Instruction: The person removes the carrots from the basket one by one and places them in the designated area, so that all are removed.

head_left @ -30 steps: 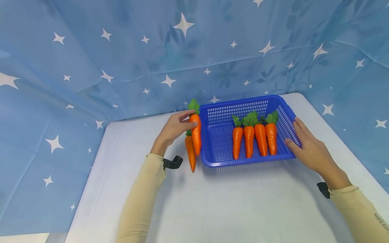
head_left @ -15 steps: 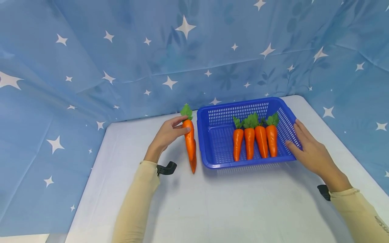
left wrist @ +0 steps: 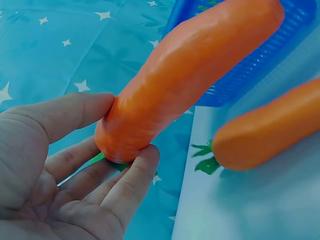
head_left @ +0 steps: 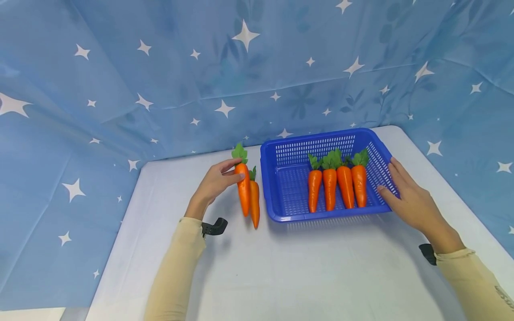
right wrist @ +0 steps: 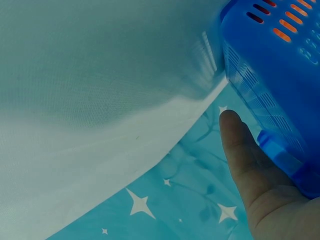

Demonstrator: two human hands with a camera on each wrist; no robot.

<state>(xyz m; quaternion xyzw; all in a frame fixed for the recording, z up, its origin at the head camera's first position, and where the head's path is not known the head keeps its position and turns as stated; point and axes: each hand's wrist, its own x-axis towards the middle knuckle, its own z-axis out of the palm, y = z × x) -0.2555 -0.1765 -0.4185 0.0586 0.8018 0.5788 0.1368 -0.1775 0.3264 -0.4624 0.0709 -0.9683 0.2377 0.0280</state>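
Observation:
An orange carrot (head_left: pixel 242 191) with green leaves is pinched near its leafy end by my left hand (head_left: pixel 213 183), thumb on one side and fingers on the other. The left wrist view shows this carrot (left wrist: pixel 170 80) held above the table. Just right of it, a second carrot (head_left: pixel 254 204) lies on the white table. My right hand (head_left: pixel 413 200) holds the right end of a blue plastic basket (head_left: pixel 329 216), thumb over the rim and fingers along the outside. In the right wrist view the fingers (right wrist: pixel 240 150) show beside the basket's outer wall; the thumb is hidden.
Several carrots (head_left: pixel 337 187) stand side by side in the basket's right half, leaves toward the back. The white tabletop (head_left: pixel 305 272) stretches in front of the basket. A blue curtain (head_left: pixel 180 67) with white stars hangs behind the table's back edge.
My left hand has moved left and slightly toward me with the carrot, away from the basket's left rim. The second carrot now shows fully beside it. My right hand stays at the basket.

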